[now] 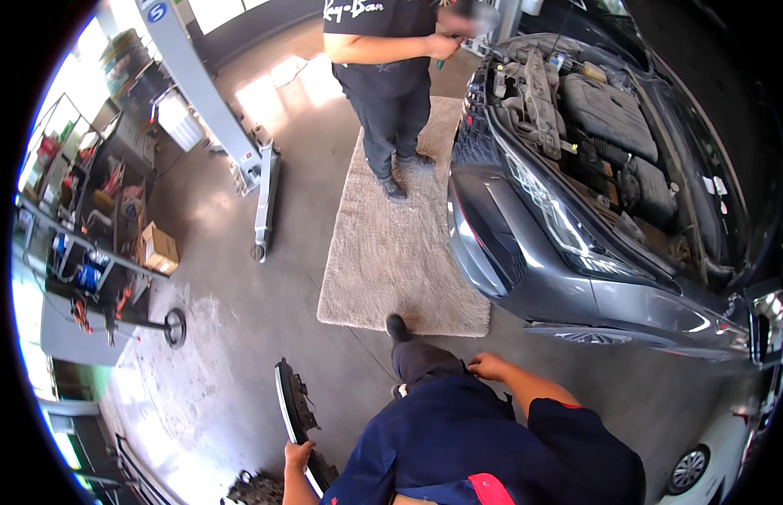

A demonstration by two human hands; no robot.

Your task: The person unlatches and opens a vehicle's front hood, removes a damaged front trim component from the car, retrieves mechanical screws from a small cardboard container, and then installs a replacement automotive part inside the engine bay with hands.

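My left hand is wrapped round a long, narrow dark car trim piece with a bright silver edge. The piece stands out at my left side, its far end pointing forward and brackets showing along its inner side; its near end is partly hidden by my arm. My right hand hangs beside my right hip with curled fingers, and no object shows in it. It is apart from the grey car, whose bonnet is raised over the engine bay.
A person in dark clothes stands ahead on a beige mat, holding something blurred. A lift post with a low arm rises at the left. Shelves, a cardboard box and dark parts lie leftward; a white car is behind right.
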